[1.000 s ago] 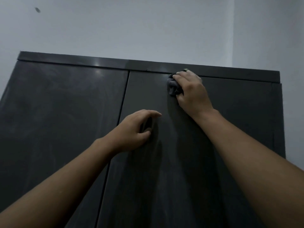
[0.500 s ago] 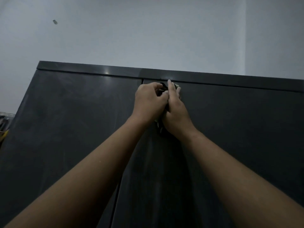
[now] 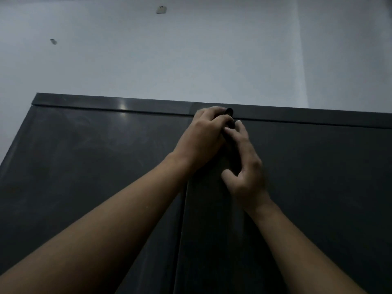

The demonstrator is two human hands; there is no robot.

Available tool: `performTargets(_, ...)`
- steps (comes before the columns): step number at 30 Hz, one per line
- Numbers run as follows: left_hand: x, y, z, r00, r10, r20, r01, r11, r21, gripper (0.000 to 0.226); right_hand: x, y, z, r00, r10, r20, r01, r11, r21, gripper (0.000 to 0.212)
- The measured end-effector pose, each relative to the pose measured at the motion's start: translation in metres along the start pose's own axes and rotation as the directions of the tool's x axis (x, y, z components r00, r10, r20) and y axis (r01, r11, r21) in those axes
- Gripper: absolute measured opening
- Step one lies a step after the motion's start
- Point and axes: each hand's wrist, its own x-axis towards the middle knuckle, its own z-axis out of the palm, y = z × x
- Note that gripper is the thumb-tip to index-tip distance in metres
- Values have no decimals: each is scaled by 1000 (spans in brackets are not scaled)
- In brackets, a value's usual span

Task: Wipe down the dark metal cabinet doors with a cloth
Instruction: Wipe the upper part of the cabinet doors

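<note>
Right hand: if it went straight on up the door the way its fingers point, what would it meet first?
Probably the dark cloth bunched in the left hand, just beyond the fingertips of the right hand. Past that comes the cabinet's top strip. Depth is unclear.

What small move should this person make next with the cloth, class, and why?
Probably sweep the cloth leftward across the left door. The left hand grips it at the top of the seam between the doors, the right hand rests loosely beside it, and that door shows pale smears.
</note>
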Motion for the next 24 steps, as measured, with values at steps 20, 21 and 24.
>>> performTargets(20, 0, -142, -51, 878, -326, -351, 401, 901, 164, 43, 27, -25, 61, 990, 124, 71, -46, 747, -663, 68)
performTargets(21, 1, -139, -48, 903, -276, -330, 342, 926, 160, 45, 29, -27, 64, 990, 131, 57, -61, 751, -657, 69)
performTargets(24, -7, -127, -39, 970, -59, -236, 99, 982, 162, 49, 36, -37, 76, 986, 163, -33, -148, 770, -620, 69)
